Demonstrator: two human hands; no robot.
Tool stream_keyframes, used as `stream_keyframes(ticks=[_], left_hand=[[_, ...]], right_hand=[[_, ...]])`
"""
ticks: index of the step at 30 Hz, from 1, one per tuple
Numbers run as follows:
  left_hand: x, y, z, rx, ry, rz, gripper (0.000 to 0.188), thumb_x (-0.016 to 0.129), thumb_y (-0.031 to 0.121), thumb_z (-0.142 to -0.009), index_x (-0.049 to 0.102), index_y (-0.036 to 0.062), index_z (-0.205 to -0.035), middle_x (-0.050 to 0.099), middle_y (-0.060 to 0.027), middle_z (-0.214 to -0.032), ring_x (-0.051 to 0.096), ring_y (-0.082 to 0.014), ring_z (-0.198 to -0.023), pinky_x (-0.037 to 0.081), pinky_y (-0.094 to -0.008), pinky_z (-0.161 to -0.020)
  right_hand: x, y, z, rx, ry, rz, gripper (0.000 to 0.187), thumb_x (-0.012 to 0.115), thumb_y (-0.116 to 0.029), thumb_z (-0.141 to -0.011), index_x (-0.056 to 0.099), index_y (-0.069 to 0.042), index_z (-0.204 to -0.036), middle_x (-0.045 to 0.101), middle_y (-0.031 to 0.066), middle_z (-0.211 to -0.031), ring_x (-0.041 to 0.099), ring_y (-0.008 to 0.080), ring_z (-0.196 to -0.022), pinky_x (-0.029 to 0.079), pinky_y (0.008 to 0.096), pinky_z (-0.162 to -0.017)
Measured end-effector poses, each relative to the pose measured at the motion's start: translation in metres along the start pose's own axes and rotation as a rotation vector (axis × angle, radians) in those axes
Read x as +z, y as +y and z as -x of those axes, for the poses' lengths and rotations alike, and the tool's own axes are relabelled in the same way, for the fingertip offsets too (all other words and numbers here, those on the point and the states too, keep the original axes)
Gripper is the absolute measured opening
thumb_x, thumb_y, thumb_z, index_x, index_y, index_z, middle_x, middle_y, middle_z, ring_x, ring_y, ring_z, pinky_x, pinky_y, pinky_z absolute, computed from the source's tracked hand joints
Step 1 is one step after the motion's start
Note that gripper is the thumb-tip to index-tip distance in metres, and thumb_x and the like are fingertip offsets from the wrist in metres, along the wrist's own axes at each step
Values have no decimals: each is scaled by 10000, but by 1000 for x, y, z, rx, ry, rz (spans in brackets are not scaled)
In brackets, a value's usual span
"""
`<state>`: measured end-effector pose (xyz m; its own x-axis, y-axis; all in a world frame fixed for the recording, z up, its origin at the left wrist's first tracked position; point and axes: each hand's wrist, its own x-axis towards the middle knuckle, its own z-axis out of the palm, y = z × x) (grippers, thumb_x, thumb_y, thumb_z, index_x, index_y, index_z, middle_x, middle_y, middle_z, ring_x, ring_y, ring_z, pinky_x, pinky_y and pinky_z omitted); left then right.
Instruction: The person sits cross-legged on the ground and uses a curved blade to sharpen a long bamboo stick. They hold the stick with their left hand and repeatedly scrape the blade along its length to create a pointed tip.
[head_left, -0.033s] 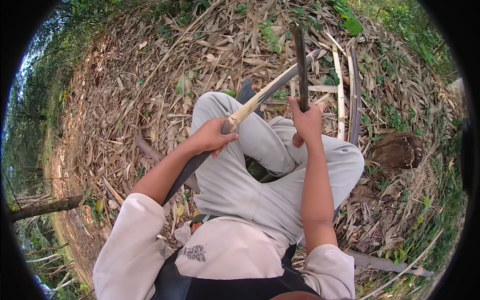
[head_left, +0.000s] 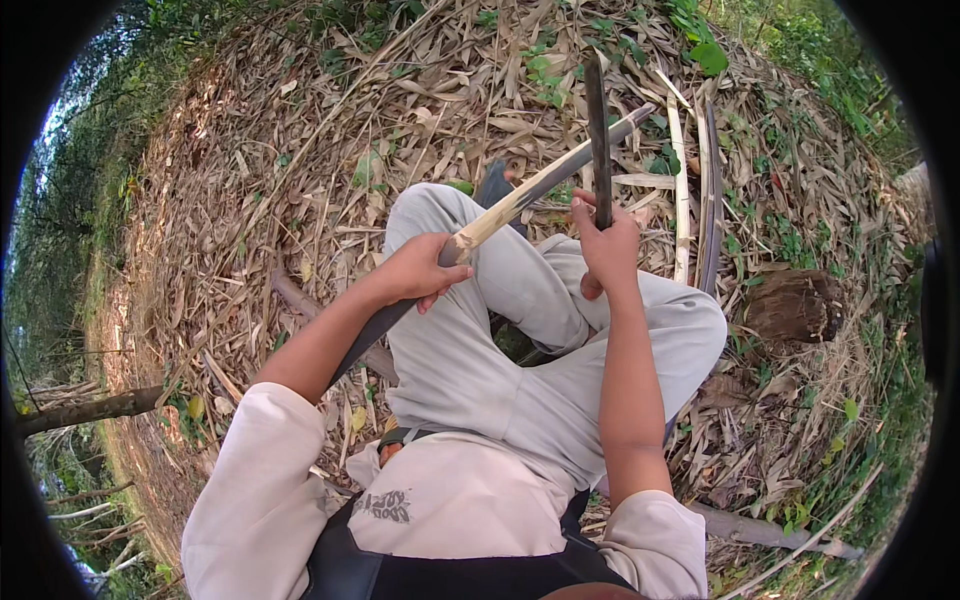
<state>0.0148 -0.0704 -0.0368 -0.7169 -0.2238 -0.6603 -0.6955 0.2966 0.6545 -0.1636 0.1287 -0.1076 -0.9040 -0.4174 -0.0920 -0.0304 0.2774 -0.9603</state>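
My left hand (head_left: pixel 425 270) is closed around a long dark-skinned pole (head_left: pixel 545 180), which runs from beside my left forearm up past my knee. Beyond my grip, its upper face is stripped to pale wood along a long stretch, with dark skin along the lower side. In my right hand (head_left: pixel 608 245) is a machete (head_left: pixel 597 130) with a long dark blade that points away from me. The blade crosses in front of the pole near its far end; whether they touch I cannot tell. The machete's handle is hidden in my fingers.
I sit with legs folded in grey trousers (head_left: pixel 470 350) on dry leaf litter (head_left: pixel 300 180). Split pale strips (head_left: pixel 682 190) and a dark strip (head_left: pixel 712 200) lie to the right. A cut stump (head_left: pixel 795 305) stands beside my right knee. A branch (head_left: pixel 90 410) juts in at left.
The far tip of the pole has shifted slightly to the right. My right hand and the machete have moved a little left and nearer to me.
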Motion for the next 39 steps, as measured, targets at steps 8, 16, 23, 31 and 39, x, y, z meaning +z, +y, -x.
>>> stream_keyframes(ticks=[8, 16, 23, 31, 39], left_hand=[[-40, 42, 21, -111, -108, -511, 240, 668, 197, -909, 660, -41, -889, 619, -76, -579, 585, -162, -394, 461, -311, -364], [-3, 54, 57, 632, 803, -1154, 198, 743, 205, -837, 657, 30, -870, 627, -100, -679, 672, -256, -659, 538, -364, -584], [44, -11, 102, 608, 462, -441, 737, 698, 657, -789, 592, 11, -1126, 624, -169, -1058, 649, -274, -958, 541, -399, -763], [-3, 90, 124, 1560, 705, 628, 1089, 503, 965, -636, 531, 27, -1187, 611, -140, -1026, 632, -276, -927, 526, -361, -733], [-4, 107, 85, 1460, 806, 893, 819, 392, 956, -725, 392, 138, -775, 350, 17, -508, 311, -83, -354, 244, -235, -392]], right_hand=[[45, 9, 21, -102, -364, 54, 434, 791, -128, -752, 689, -105, -1174, 527, -20, -607, 463, 80, -542, 432, 274, -550], [37, -6, 22, -163, -267, 64, 368, 758, -164, -774, 687, -83, -1127, 575, 48, -576, 555, 137, -497, 455, 297, -529], [15, -22, 20, -159, -288, -20, 352, 737, -132, -800, 692, -90, -1146, 516, 15, -558, 478, 84, -488, 422, 263, -514], [7, -62, 36, -230, -457, -91, 421, 732, -76, -818, 686, -136, -1232, 445, -58, -572, 401, 28, -533, 354, 222, -518], [2, -54, 58, -25, -288, -112, 398, 631, -88, -871, 458, 36, -1207, 620, 89, -653, 531, 114, -502, 438, 305, -506]])
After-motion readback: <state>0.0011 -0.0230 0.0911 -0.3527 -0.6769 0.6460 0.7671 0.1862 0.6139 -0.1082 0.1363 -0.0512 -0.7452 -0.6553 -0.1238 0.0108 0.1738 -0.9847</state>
